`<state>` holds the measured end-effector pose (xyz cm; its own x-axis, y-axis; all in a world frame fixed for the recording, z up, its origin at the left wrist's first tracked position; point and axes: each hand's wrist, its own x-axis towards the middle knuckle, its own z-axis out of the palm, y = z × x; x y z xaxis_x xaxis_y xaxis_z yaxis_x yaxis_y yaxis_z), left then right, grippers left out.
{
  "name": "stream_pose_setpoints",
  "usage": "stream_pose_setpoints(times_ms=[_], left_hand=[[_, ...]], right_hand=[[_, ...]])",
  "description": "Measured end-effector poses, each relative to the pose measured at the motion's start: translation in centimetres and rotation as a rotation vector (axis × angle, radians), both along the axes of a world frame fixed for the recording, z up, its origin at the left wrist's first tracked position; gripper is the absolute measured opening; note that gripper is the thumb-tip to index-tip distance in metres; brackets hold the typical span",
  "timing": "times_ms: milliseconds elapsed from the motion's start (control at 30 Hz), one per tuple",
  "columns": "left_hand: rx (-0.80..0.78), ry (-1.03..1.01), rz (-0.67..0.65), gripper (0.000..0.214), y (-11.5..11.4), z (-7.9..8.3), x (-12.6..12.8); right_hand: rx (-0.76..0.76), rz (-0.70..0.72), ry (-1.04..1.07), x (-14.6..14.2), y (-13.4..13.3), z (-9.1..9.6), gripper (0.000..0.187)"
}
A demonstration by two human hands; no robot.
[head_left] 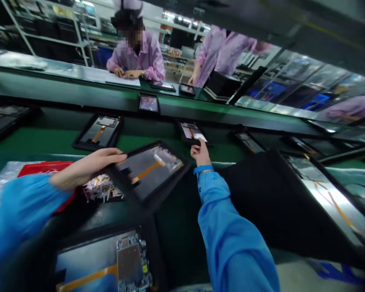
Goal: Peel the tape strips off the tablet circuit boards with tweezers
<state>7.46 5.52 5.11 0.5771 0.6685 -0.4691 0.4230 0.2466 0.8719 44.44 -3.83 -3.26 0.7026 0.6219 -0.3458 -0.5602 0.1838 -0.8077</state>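
My left hand [106, 157] grips the left edge of a black tray [150, 205] tilted above the bench. In it lies an opened tablet [144, 174] with an orange ribbon cable and a circuit board. My right hand [200, 153] reaches to the belt, its fingers curled at the near edge of another black tray [188, 141], which carries a tablet [192, 130] with its inside showing. Below my left hand, close to me, sits a larger-looking opened tablet [88, 259] with a board and orange cable, in a black tray.
A green belt [134, 134] runs across, carrying several trays, including one holding an opened tablet [100, 129]. A red bin [45, 166] and a heap of small scraps [101, 187] lie left. Stacked black trays [270, 202] stand right. Co-workers in pink sit and stand opposite.
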Motion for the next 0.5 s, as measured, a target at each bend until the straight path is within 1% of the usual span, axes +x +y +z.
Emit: stream_pose_setpoints(times_ms=[33, 100, 133, 200, 233, 300, 367, 433, 500], left_hand=[[-0.004, -0.033, 0.029, 0.022, 0.1, -0.2, 2.5], [-0.047, -0.094, 0.070, 0.030, 0.6, -1.0, 6.9], [-0.081, -0.127, 0.080, 0.034, 0.8, -1.6, 8.7], [-0.148, -0.179, 0.095, 0.037, 1.1, -2.6, 11.3], [-0.177, -0.204, 0.098, 0.037, 1.0, -2.9, 12.2], [-0.223, -0.260, 0.088, 0.037, 0.5, -3.0, 13.1], [-0.250, -0.327, 0.070, 0.036, -0.3, -2.6, 13.1], [-0.251, -0.392, 0.070, 0.037, -0.9, -2.0, 12.4], [-0.225, -0.438, 0.089, 0.044, -1.1, -1.7, 10.7]], right_hand=[[-0.012, 0.044, -0.012, -0.5, 0.2, 0.5, 0.036], [-0.011, 0.137, -0.035, -1.4, 0.2, 1.8, 0.034], [-0.004, 0.171, -0.046, -1.7, 0.1, 2.5, 0.033], [0.017, 0.235, -0.067, -2.5, -0.7, 3.9, 0.026], [0.029, 0.264, -0.078, -3.0, -1.3, 4.5, 0.026], [0.038, 0.321, -0.103, -4.6, -2.9, 5.4, 0.037], [0.035, 0.364, -0.143, -7.3, -4.8, 5.8, 0.049], [0.029, 0.397, -0.192, -10.9, -6.7, 5.8, 0.050], [0.006, 0.447, -0.260, -14.7, -8.2, 5.8, 0.043]])
